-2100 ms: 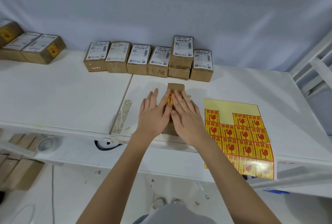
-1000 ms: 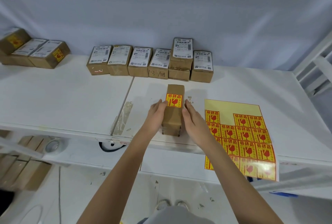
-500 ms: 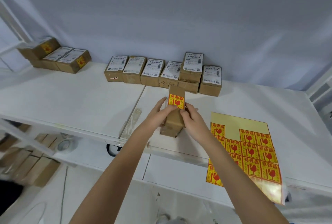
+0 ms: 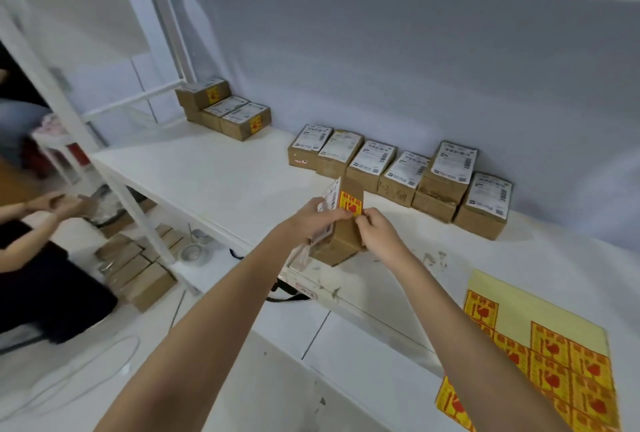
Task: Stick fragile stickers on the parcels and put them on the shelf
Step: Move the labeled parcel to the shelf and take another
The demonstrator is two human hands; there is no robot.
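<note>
The sticker sheet (image 4: pixel 540 355) lies nearest, on the white desk (image 4: pixel 214 168). Beyond it, the left hand (image 4: pixel 308 223) and right hand (image 4: pixel 379 235) each hold a grip on the tilted parcel (image 4: pixel 341 241), raised over the desk edge; its fragile sticker (image 4: pixel 350 202) faces up. A row of parcels (image 4: pixel 398 171) lines the back wall

- Both bare forearms reach forward and converge ahead of the body.
- Left hand (image 4: pixel 309 222) has its fingers curled in a grip, thumb on top.
- Right hand (image 4: pixel 379 235) is curled, fingertips pinching, knuckles up, almost touching the left.
</note>
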